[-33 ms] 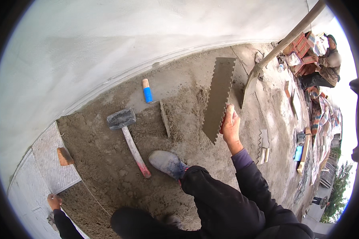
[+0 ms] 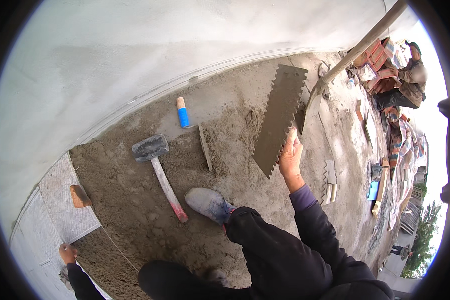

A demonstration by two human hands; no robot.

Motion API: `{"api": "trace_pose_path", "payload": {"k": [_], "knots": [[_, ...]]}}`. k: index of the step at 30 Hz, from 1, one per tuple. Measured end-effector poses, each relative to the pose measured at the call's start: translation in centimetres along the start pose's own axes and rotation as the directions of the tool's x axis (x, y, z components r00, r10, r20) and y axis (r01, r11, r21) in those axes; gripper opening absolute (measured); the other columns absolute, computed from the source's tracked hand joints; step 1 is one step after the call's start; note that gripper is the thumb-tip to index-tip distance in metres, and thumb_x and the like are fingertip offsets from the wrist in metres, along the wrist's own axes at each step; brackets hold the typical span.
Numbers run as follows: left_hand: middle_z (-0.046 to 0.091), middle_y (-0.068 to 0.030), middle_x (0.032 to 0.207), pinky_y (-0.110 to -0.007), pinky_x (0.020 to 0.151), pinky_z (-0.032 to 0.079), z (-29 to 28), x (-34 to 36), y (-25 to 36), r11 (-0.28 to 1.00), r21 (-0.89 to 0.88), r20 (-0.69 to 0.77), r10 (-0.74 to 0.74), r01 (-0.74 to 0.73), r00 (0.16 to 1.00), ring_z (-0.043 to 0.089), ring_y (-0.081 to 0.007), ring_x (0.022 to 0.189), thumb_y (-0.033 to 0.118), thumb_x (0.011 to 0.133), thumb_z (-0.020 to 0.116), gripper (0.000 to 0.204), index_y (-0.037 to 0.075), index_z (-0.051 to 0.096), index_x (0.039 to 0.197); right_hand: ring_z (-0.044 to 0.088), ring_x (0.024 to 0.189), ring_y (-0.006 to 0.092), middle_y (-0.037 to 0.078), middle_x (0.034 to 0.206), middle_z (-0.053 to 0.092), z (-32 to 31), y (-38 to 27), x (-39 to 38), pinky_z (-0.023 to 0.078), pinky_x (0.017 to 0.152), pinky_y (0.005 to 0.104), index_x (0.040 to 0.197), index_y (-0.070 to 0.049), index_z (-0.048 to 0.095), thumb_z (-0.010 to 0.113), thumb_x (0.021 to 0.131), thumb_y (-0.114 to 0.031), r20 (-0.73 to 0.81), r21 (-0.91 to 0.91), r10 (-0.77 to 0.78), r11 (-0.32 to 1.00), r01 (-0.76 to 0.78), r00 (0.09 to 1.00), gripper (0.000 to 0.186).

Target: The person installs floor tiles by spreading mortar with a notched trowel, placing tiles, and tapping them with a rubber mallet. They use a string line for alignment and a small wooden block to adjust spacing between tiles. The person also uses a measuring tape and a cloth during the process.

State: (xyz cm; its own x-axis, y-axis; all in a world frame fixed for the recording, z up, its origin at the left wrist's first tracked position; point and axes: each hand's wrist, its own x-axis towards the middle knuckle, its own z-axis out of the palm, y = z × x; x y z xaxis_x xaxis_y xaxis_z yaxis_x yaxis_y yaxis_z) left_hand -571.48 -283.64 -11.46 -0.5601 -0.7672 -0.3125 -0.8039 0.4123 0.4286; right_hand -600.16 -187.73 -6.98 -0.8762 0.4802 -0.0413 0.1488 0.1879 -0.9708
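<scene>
My right hand (image 2: 291,159) is closed round the handle of a notched trowel (image 2: 281,115), its long toothed blade raised over the ground and pointing away from me. At the lower left, my left hand (image 2: 68,253) is by the corner of a pale laid tile (image 2: 77,222), fingers curled; what they hold, if anything, is too small to make out. A rubber mallet (image 2: 160,175) with a black head and worn pale handle, red at its end, lies on the grey mortar bed (image 2: 155,240). Beyond it a flat trowel (image 2: 205,148) with a blue-banded wooden handle (image 2: 183,114) rests in the mortar.
A brown block (image 2: 80,196) sits on the tile edge near a taut string (image 2: 116,245). White wall (image 2: 135,45) curves along the far side. A wooden pole (image 2: 365,42) slants at right. Another notched trowel (image 2: 329,180) lies right; a person (image 2: 410,80) works beyond.
The trowel in my right hand has swung its far end to the right and tilted. My left hand stays by the tile corner.
</scene>
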Motion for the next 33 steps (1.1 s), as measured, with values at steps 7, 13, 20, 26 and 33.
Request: {"api": "trace_pose_path", "payload": {"k": [7, 13, 20, 26, 33], "knots": [[0.067, -0.0085, 0.069, -0.030, 0.040, 0.047, 0.0, -1.0, 0.9, 0.999, 0.034, 0.009, -0.005, 0.004, 1.000, 0.065, -0.0158, 0.050, 0.012, 0.097, 0.059, 0.012, 0.003, 0.065, 0.094, 0.052, 0.050, 0.0116, 0.002, 0.065, 0.057, 3.1, 1.4, -0.5, 0.043, 0.049, 0.0328, 0.113, -0.002, 0.073, 0.049, 0.108, -0.065, 0.004, -0.288, 0.338, 0.902, -0.323, 0.941, 0.067], [0.064, -0.0094, 0.066, -0.030, 0.038, 0.042, 0.1, -1.6, 1.5, 0.983, -0.050, 0.002, 0.177, -0.176, 0.984, 0.064, -0.0165, 0.050, 0.011, 0.098, 0.057, 0.015, 0.004, 0.059, 0.085, 0.071, 0.076, 0.0225, 0.008, 0.074, 0.071, 1.5, -2.0, 2.4, 0.056, 0.075, 0.0362, 0.111, 0.004, 0.069, 0.047, 0.110, -0.062, -0.116, -0.009, -0.271, 0.962, 0.272, 0.956, 0.069], [0.062, -0.0091, 0.066, -0.032, 0.040, 0.046, 0.0, -2.2, 1.9, 0.991, -0.057, -0.006, 0.122, -0.122, 0.993, 0.066, -0.0188, 0.050, 0.012, 0.097, 0.055, 0.017, 0.002, 0.059, 0.084, 0.074, 0.095, 0.0428, 0.029, 0.090, 0.075, 4.9, 1.9, 1.0, 0.055, 0.086, 0.0482, 0.116, 0.002, 0.074, 0.043, 0.108, -0.066, 0.073, -0.585, 0.167, 0.806, -0.093, 0.983, 0.076], [0.062, -0.0108, 0.063, -0.030, 0.037, 0.043, 0.5, -2.2, 1.5, 0.986, -0.161, 0.020, 0.056, -0.052, 0.998, 0.060, -0.0162, 0.046, 0.008, 0.096, 0.056, 0.011, 0.003, 0.057, 0.086, 0.074, 0.086, 0.0312, 0.024, 0.087, 0.074, 4.4, 0.9, 3.4, 0.056, 0.082, 0.0409, 0.112, 0.005, 0.071, 0.046, 0.109, -0.063, -0.084, -0.146, -0.219, 0.968, 0.205, 0.972, 0.072], [0.065, -0.0107, 0.065, -0.030, 0.039, 0.044, 0.0, -2.0, 1.0, 0.977, -0.210, 0.002, 0.027, -0.026, 1.000, 0.062, -0.0173, 0.048, 0.011, 0.096, 0.061, 0.011, 0.001, 0.060, 0.093, 0.076, 0.098, 0.0294, 0.017, 0.107, 0.076, 3.1, 7.6, 3.2, 0.059, 0.084, 0.0477, 0.124, -0.001, 0.068, 0.045, 0.103, -0.076, 0.264, -0.352, 0.426, 0.878, -0.325, 0.865, 0.082]]}}
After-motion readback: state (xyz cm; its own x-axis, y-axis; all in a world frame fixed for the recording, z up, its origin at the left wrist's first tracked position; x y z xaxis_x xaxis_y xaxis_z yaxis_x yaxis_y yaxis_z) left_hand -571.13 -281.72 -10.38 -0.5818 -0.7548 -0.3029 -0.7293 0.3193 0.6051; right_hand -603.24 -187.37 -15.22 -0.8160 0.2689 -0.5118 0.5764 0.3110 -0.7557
